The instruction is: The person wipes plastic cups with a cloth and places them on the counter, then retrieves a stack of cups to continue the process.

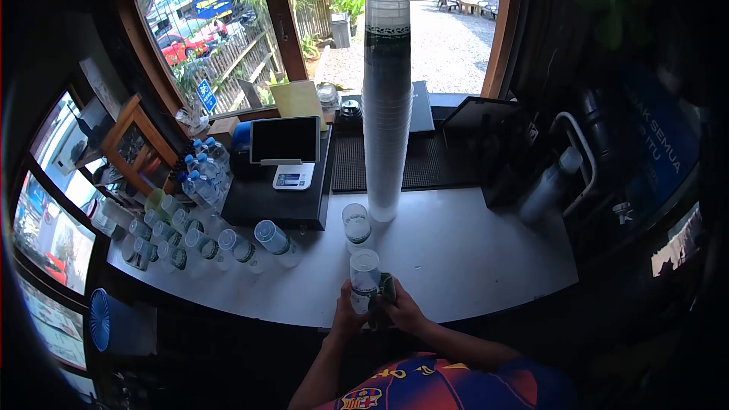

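Both hands at near tabletop [456,258] edge: left hand [347,317] wrapped round clear plastic cup [364,279], contents unclear; right hand [400,310] closed on dark packet [386,288] touching cup. Second cup [356,226] just behind; tall cup stack [386,99] beyond.

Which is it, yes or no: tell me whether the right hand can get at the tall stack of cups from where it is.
Probably yes. The right hand is at the counter's near edge; the tall stack of cups stands straight ahead, with only one single cup slightly left of the path.

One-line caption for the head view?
Both hands, left hand and right hand, grip a clear plastic cup at the counter edge.
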`<action>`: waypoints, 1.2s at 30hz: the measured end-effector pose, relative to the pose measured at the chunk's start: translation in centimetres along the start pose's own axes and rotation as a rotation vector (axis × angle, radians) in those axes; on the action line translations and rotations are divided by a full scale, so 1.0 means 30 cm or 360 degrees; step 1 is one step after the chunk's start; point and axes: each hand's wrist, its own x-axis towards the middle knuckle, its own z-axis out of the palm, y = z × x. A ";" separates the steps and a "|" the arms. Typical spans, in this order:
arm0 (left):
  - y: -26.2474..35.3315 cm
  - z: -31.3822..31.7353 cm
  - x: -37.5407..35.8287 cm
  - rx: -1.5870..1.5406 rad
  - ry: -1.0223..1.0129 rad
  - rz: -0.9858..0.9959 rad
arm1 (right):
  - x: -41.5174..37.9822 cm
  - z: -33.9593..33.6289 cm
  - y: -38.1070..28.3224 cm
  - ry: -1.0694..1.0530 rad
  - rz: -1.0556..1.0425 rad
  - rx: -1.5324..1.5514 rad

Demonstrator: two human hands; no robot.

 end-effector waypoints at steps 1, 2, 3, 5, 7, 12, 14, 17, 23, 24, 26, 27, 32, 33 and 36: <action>-0.027 -0.006 0.007 0.0227 0.0154 0.0101 | 0.028 0.015 0.010 -0.0010 -0.0119 -0.0033; -0.098 -0.001 0.020 0.0449 0.0301 0.0207 | 0.065 0.028 0.032 -0.0013 -0.0236 -0.0069; -0.203 0.012 0.036 0.0667 0.0443 0.0316 | 0.087 0.040 0.043 -0.0011 -0.0349 -0.0109; -0.446 0.035 0.087 0.0349 0.0478 0.0396 | 0.104 0.044 0.040 -0.0033 -0.0443 -0.0226; -0.283 0.050 0.046 0.0807 0.0561 0.0412 | 0.106 0.031 0.100 -0.0017 -0.0448 -0.0178; -0.183 0.105 0.064 0.0917 0.0597 0.0428 | 0.037 -0.066 0.160 0.0069 -0.0535 -0.0525; -0.193 0.112 0.051 0.0904 0.0599 0.0320 | 0.021 -0.091 0.192 0.0054 -0.0631 -0.0691; -0.181 0.123 0.052 0.0805 0.0614 0.0068 | 0.020 -0.088 0.189 0.0089 -0.0618 -0.0538; -0.155 0.116 0.050 0.0804 0.0613 0.0210 | 0.002 -0.092 0.176 0.0146 -0.0520 -0.0238; -0.145 0.118 0.048 0.0776 0.0605 0.0188 | 0.000 -0.093 0.173 0.0159 -0.0490 -0.0208; -0.147 0.123 0.050 0.0769 0.0615 0.0235 | 0.001 -0.103 0.172 0.0144 -0.0429 -0.0168; -0.155 0.121 0.052 0.0795 0.0631 0.0304 | 0.000 -0.109 0.173 0.0117 -0.0398 -0.0153; -0.145 0.114 0.053 0.0815 0.0622 0.0355 | 0.008 -0.102 0.146 0.0063 -0.0327 -0.0033; -0.145 0.114 0.053 0.0820 0.0618 0.0362 | 0.010 -0.099 0.162 0.0064 -0.0320 -0.0048; -0.148 0.112 0.061 0.0820 0.0609 0.0371 | 0.009 -0.108 0.179 0.0073 -0.0330 -0.0099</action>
